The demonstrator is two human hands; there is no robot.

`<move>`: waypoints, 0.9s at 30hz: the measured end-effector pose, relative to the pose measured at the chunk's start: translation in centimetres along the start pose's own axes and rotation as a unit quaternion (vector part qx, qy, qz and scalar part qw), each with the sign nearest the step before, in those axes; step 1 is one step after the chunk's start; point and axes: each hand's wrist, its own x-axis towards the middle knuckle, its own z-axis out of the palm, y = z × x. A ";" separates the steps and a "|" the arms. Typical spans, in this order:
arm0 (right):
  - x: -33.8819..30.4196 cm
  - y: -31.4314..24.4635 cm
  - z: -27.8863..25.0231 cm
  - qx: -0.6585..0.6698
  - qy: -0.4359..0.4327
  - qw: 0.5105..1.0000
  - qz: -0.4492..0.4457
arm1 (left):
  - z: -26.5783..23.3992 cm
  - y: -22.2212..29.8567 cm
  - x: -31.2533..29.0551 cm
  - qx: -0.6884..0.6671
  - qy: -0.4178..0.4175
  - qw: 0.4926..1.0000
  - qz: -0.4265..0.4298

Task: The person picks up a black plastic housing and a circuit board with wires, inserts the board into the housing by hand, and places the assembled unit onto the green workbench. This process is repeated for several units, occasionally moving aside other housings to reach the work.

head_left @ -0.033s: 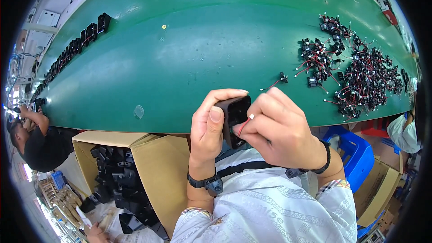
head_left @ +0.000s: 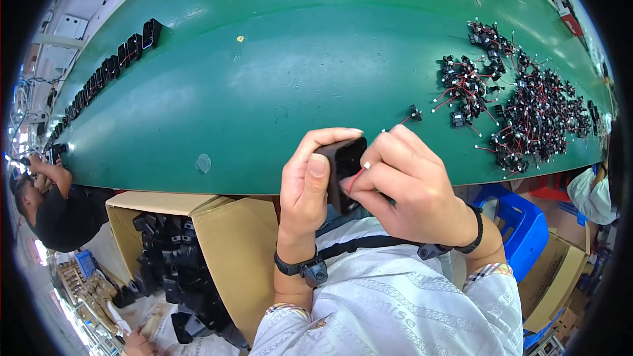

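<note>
My left hand (head_left: 308,178) is wrapped round a black open plastic housing (head_left: 340,191), its thumb along the near side. The housing's open side faces my right hand (head_left: 405,184), whose fingers are pinched together at the opening. From between those fingers comes a short red wire (head_left: 357,177) with a small white plug (head_left: 367,166) on its end. The part on the wire's other end is hidden by my fingers and the housing. A single black piece with a red lead (head_left: 415,113) lies on the green table (head_left: 277,99) just beyond my right hand.
Many black pieces with red leads (head_left: 541,109) are heaped at the right. Black housings (head_left: 132,47) stand in a row at the far left. Below it, a cardboard box (head_left: 237,237) holds black housings. A blue stool (head_left: 521,237) is at the right. A person (head_left: 62,207) works at the left.
My right fingers have shifted slightly at the housing's opening, and the red wire and plug have tilted a little. The housing stays in my left hand.
</note>
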 end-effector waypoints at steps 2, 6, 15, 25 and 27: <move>-0.4 0.0 0.6 0.001 0.006 1.000 0.012 | 0.2 -0.2 -0.2 -0.032 0.004 0.999 0.002; -1.0 -0.2 1.0 -0.002 0.026 0.999 0.031 | 0.6 -1.1 -0.6 -0.081 0.025 0.996 0.013; -1.2 -0.1 0.4 0.381 -0.061 0.876 0.289 | 0.9 -2.4 0.2 -0.153 -0.053 0.979 0.123; -1.2 -0.6 2.2 0.169 0.041 0.967 0.189 | -0.9 -0.6 0.1 0.109 0.007 0.983 0.151; -0.8 -1.0 2.8 0.207 0.078 0.945 0.241 | -0.7 0.8 -0.6 -0.005 -0.013 1.000 0.008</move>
